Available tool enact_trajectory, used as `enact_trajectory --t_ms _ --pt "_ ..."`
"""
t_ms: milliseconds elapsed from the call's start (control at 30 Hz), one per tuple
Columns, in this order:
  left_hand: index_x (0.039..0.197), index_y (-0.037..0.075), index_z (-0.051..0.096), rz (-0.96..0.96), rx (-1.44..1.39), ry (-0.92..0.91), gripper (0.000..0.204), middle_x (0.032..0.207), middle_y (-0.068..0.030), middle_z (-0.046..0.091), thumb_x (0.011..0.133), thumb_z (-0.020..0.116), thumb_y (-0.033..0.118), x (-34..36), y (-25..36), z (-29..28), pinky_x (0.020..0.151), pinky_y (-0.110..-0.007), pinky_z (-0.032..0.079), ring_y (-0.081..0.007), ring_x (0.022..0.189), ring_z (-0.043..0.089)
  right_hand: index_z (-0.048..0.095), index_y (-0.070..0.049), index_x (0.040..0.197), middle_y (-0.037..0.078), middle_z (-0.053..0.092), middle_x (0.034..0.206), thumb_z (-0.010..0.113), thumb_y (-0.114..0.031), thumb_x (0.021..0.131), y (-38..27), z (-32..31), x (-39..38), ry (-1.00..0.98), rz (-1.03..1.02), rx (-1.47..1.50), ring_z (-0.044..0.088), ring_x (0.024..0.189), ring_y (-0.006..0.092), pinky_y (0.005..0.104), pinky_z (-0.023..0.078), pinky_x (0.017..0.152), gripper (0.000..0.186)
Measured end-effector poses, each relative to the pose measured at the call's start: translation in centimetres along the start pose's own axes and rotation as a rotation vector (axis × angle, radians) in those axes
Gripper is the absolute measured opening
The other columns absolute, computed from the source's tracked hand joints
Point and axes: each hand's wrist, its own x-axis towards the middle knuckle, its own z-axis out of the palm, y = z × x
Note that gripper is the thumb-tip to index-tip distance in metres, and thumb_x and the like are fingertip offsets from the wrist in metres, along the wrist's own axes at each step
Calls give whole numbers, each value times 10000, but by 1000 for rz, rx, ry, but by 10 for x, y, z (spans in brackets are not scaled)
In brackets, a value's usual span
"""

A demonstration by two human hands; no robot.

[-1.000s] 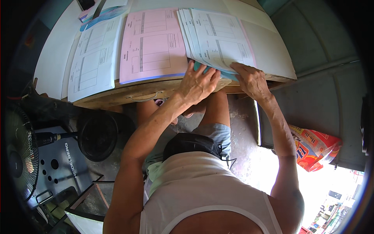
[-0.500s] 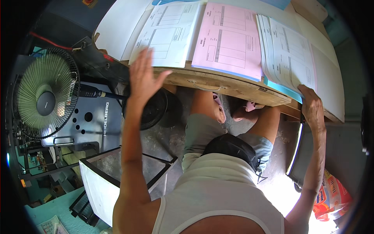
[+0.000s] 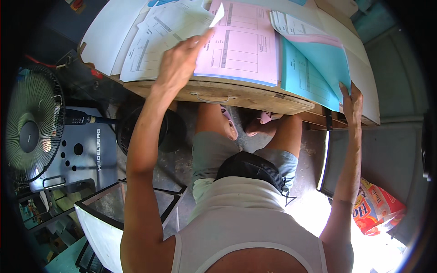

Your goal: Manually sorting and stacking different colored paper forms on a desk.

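The white sheet (image 3: pixel 219 15) stands beyond the left hand (image 3: pixel 178 63), which pinches it; the pink stack (image 3: pixel 241 50) lies to this hand's right, its long side pointing away. The right hand (image 3: pixel 353 103), farther off, clasps lifted sheets (image 3: pixel 325 59) above the teal stack (image 3: pixel 301 77).

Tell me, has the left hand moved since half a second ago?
Yes: judged against the wooden drawer, the left hand has moved rightward, toward the pink sheet, and farther from the person's body.
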Motion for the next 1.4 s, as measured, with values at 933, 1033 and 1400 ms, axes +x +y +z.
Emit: enact_trajectory --t_ms 933,1033,1400 --pt "966 60 765 440 -75 79 148 1111 -23 732 821 737 51 -31 39 48 1023 -463 531 -204 1047 689 693 -119 1070 161 733 836 640 -107 856 -134 58 51 323 -317 -178 714 724 380 458 585 688 220" --pt "939 64 759 380 -110 86 117 1084 -16 730 823 743 62 -34 40 50 996 -454 534 -197 1011 690 696 -110 1030 147 723 766 608 -27 794 -165 99 27 196 -551 -211 716 638 323 432 590 617 265" --pt "1030 118 759 354 127 228 210 1123 0 704 832 743 187 -23 44 19 915 -517 491 -218 1010 630 636 -21 1172 163 729 1020 701 -195 879 -166 98 -16 -202 -764 -133 712 911 360 452 575 788 347"
